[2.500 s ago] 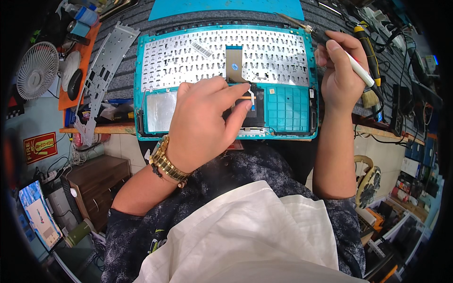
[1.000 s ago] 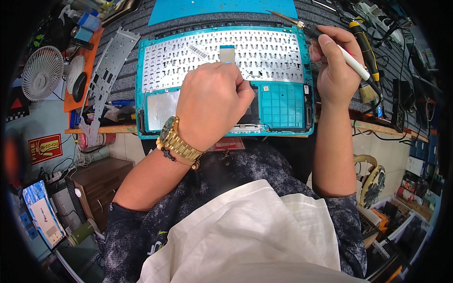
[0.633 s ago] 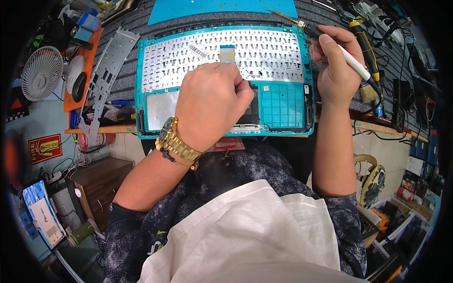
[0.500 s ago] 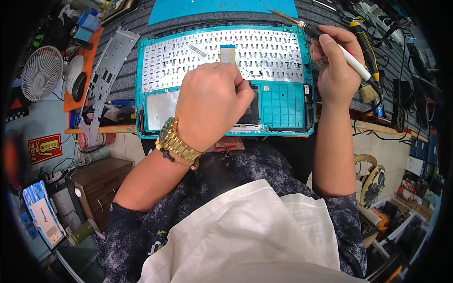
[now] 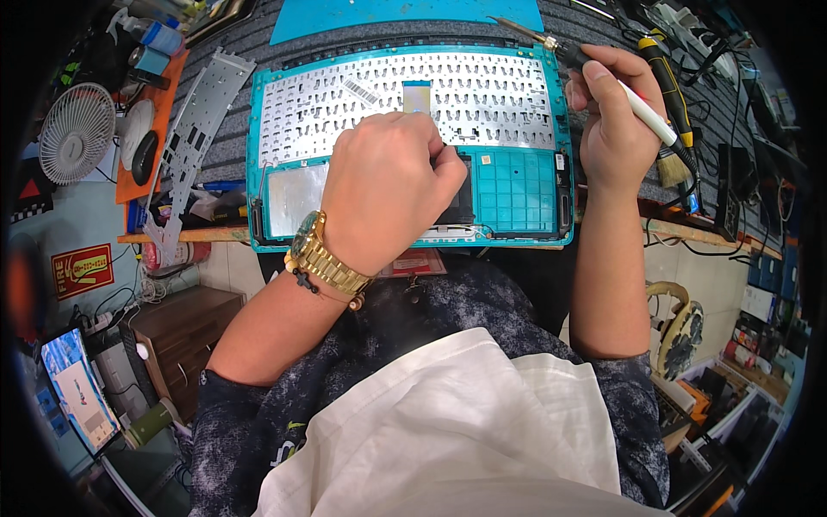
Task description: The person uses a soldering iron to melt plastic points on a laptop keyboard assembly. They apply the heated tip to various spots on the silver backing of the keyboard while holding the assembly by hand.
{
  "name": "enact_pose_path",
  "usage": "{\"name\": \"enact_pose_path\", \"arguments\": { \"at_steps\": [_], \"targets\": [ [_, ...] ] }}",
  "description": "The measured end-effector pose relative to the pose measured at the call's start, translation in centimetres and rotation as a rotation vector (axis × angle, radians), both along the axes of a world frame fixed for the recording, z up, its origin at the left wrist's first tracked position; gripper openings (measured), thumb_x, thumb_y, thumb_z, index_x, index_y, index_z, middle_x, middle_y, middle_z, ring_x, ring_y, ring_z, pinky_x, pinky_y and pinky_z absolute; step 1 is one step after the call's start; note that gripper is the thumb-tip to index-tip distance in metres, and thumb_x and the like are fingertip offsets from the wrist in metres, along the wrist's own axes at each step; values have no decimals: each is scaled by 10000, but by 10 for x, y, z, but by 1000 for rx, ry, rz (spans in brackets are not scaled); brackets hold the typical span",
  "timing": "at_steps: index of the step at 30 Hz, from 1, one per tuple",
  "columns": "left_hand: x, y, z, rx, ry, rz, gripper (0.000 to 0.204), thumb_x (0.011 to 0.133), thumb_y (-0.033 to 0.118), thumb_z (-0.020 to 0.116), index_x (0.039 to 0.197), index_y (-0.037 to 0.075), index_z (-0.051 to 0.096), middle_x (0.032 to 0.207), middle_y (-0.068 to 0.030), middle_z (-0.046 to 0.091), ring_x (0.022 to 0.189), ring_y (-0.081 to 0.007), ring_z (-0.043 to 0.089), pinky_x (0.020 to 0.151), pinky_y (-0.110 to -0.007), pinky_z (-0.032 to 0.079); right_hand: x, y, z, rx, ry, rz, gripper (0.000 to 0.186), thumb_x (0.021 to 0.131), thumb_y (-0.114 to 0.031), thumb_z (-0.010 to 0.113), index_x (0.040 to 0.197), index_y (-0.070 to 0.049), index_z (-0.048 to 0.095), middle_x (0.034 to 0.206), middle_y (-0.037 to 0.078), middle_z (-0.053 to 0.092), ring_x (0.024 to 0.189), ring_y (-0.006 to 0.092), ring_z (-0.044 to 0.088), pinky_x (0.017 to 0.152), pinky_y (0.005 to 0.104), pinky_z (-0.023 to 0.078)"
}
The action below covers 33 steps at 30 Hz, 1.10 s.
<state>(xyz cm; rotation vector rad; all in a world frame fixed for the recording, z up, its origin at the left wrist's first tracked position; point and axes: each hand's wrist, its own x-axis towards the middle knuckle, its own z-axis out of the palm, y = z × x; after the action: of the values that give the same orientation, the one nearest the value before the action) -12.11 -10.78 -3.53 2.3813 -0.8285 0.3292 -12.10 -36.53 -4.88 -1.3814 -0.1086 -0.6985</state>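
Observation:
A teal laptop top case (image 5: 515, 191) lies underside up at the bench's front edge, with a silver keyboard backing plate (image 5: 487, 95) across its far half. My left hand (image 5: 385, 185) is closed over the middle of the case; its fingertips are hidden beneath it, so what they pinch does not show. Just beyond the knuckles a flat ribbon cable (image 5: 417, 96) with a blue end lies on the plate. Raised beside the case's right edge, my right hand (image 5: 622, 116) grips a soldering iron (image 5: 639, 110) with a white handle, its tip pointing up and left over the far edge.
A perforated metal plate (image 5: 202, 116) lies left of the case, near a white fan (image 5: 77, 133). A blue mat (image 5: 405, 19) is at the back. A yellow-black tool (image 5: 668, 86) and a brush (image 5: 674, 171) lie on the right, among black cables. A screen (image 5: 82, 392) stands lower left.
Both hands, the soldering iron and the laptop case hold practically the same places. The picture on the lower-left screen has changed slightly.

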Motion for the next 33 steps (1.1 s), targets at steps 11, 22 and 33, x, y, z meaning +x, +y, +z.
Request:
{"name": "enact_pose_path", "arguments": {
  "at_steps": [11, 22, 33],
  "targets": [
    [-15, 12, 8, -44, 55, -21, 154, 820, 101, 823, 755, 25, 707, 650, -75, 644, 600, -251, 625, 596, -378, 497, -1, -1, -1, -12, 12, -18, 173, 950, -25, 751, 1107, 46, 761, 874, 71, 750, 711, 78, 643, 649, 220, 490],
    [-5, 41, 23, -86, 197, -3, 95, 857, 74, 796, 886, 0, 744, 748, -74, 683, 670, -184, 630, 631, -326, 505, -1, 1, 1, 18, 18, -9, 177, 960, -26, 744, 1118, 54, 751, 877, 75, 746, 714, 87, 643, 659, 230, 500],
    [41, 49, 15, -243, 392, 8, 268, 1095, 160, 604, 1247, 3, 758, 1023, -68, 808, 791, -102, 616, 781, -287, 534, -3, 2, 3, 18, 47, -9, 172, 973, -26, 734, 1124, 57, 736, 871, 88, 723, 726, 114, 641, 706, 252, 517]
  ]
}}
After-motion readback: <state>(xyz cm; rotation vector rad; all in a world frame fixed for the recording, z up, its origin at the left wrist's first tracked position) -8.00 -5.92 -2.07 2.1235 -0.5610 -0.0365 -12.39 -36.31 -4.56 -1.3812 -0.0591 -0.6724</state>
